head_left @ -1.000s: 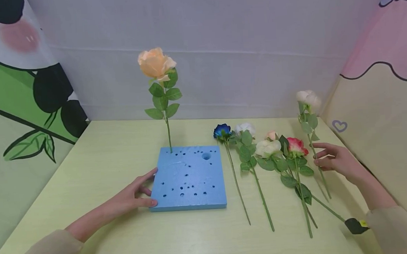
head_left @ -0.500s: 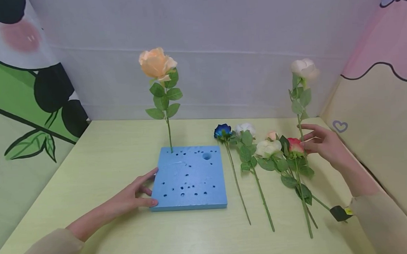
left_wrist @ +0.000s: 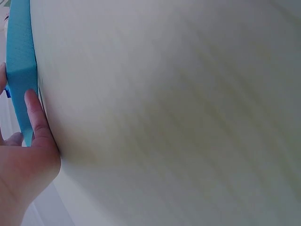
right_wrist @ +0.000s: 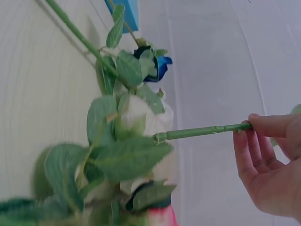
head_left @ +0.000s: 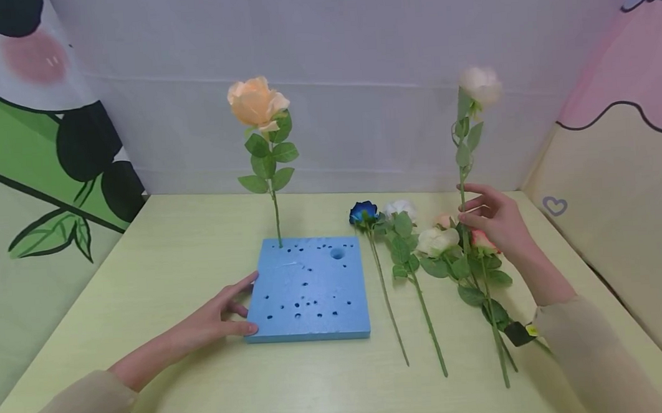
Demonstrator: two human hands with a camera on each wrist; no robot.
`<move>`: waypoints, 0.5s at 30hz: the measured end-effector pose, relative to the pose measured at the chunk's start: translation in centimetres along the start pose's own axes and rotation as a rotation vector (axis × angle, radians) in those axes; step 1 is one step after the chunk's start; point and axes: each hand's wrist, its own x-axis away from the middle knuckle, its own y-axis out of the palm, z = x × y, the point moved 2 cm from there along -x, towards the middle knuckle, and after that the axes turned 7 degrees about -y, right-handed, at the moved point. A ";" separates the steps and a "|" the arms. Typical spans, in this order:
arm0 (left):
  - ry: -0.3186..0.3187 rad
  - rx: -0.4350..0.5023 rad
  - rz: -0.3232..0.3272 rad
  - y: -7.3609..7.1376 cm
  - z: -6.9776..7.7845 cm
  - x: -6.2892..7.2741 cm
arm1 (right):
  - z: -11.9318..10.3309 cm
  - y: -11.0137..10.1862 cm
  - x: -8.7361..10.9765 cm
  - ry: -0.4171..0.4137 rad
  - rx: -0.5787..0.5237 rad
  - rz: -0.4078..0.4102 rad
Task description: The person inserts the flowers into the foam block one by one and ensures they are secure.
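Observation:
My right hand (head_left: 494, 220) pinches the green stem of a white artificial rose (head_left: 481, 86) between thumb and fingertips. The flower is held upright, above the right side of the table. In the right wrist view, the lower end of the stem (right_wrist: 202, 132) points free, in front of the lying flowers. With fairly straight, spread fingers, my left hand (head_left: 219, 315) rests against the left edge of a blue foam board (head_left: 324, 288) dotted with holes. The left wrist view has one finger along the side of the foam board (left_wrist: 21, 56). A peach rose (head_left: 257, 104) stands upright in the board's back-left part.
Right of the board lie a blue rose (head_left: 363, 213), a white rose (head_left: 400, 210), a cream rose (head_left: 437, 241) and a red-pink rose (head_left: 484, 242), with leaves and stems overlapping. Behind the table (head_left: 198, 238) hangs a pale cloth (head_left: 361, 136); patterned panels stand at both sides.
The white rose has risen and moved left in my right hand, from the table's right edge to above the red-pink rose. My left hand and the foam board have stayed in place.

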 end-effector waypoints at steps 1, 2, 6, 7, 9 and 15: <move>0.003 -0.001 -0.001 0.0 0.0 0.0 | -0.2 0.4 -0.2 -0.008 -0.013 0.006; 0.002 -0.001 -0.001 0.0 -0.1 -0.1 | -0.4 0.8 -0.4 -0.017 -0.024 0.012; 0.002 0.002 -0.001 -0.1 -0.1 -0.1 | -1.2 2.3 -1.2 -0.060 -0.048 0.031; 0.002 0.001 -0.001 -0.1 -0.1 -0.1 | -1.3 2.6 -1.4 -0.065 -0.053 0.036; 0.001 -0.001 -0.001 -0.1 -0.1 -0.1 | -1.7 3.3 -1.7 -0.076 -0.058 0.042; -0.003 0.003 -0.005 -0.1 0.0 -0.1 | -2.5 5.4 -2.5 -0.087 -0.067 0.045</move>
